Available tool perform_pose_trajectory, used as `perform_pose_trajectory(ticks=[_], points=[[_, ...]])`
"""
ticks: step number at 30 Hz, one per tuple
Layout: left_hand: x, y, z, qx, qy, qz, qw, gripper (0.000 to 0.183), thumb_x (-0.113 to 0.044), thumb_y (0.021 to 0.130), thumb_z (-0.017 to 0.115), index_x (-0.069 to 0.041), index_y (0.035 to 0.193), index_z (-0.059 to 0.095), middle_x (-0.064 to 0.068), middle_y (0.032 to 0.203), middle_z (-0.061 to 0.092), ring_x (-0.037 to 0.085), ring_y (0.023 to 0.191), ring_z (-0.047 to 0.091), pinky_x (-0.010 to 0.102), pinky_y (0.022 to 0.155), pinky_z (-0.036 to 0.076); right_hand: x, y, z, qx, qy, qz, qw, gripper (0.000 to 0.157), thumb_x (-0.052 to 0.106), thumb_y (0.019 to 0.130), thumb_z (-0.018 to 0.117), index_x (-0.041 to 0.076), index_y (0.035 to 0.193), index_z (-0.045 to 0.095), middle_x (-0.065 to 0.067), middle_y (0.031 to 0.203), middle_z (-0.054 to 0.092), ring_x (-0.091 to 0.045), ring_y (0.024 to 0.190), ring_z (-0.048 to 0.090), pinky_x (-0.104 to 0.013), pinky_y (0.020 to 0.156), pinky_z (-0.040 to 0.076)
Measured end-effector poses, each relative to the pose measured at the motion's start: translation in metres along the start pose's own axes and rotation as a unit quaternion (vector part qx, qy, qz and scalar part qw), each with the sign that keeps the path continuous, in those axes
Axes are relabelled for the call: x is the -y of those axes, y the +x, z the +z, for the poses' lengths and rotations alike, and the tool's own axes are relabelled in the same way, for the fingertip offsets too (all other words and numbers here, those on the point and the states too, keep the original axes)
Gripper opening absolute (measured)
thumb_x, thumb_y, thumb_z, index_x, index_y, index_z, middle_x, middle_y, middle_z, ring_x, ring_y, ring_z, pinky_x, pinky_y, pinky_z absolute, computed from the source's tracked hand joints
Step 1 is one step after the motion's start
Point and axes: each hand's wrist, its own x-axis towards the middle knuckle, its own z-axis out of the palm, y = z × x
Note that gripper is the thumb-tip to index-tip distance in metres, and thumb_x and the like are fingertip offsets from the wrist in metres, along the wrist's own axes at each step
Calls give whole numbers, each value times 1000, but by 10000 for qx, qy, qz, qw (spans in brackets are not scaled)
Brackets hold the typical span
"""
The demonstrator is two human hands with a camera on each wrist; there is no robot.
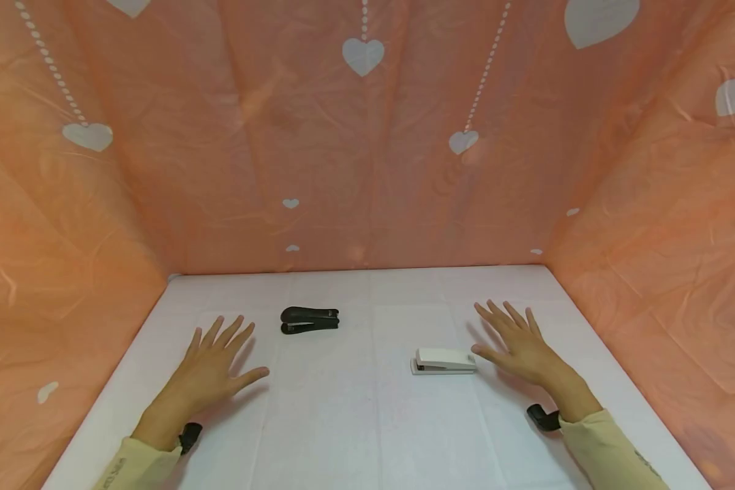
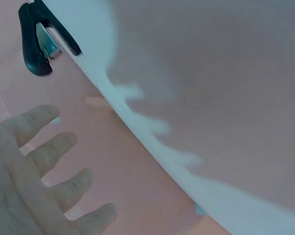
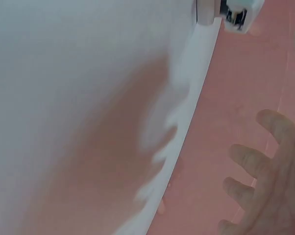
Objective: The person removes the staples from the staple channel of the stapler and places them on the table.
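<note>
Your left hand (image 1: 205, 376) and right hand (image 1: 523, 352) are spread, gripping nothing. The black stapler (image 1: 309, 315) lies between them, farther out; the white stapler (image 1: 444, 357) lies just beside your right hand, where a careless inward sweep could knock it askew.

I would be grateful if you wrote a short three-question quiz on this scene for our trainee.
1. What is the left hand holding?
2. True or false: the black stapler lies nearer the back curtain than the white stapler does.
3. Which is closest to the white stapler: A) the left hand, B) the right hand, or C) the black stapler?

Key: 1. Nothing. 2. True. 3. B.
</note>
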Motion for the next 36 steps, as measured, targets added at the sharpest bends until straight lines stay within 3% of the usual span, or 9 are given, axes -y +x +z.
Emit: perform_pose_trajectory(ticks=[18, 36], points=[[-44, 12, 7, -119, -302, 519, 9981, 97, -72, 93, 68, -8, 163, 46, 20, 170, 37, 53, 158, 24, 75, 123, 15, 20, 2, 12, -20, -25, -290, 9996, 86, 60, 101, 67, 23, 170, 33, -20, 174, 28, -51, 161, 15, -72, 125, -1], [-79, 32, 21, 68, -345, 1041, 9939, 96, -74, 95, 64, -12, 165, 43, 17, 173, 32, 47, 161, 20, 71, 126, 14, 43, 5, 19, -62, 76, -680, 9976, 87, 58, 99, 70, 21, 170, 34, -19, 174, 31, -50, 160, 20, -74, 124, 4]])
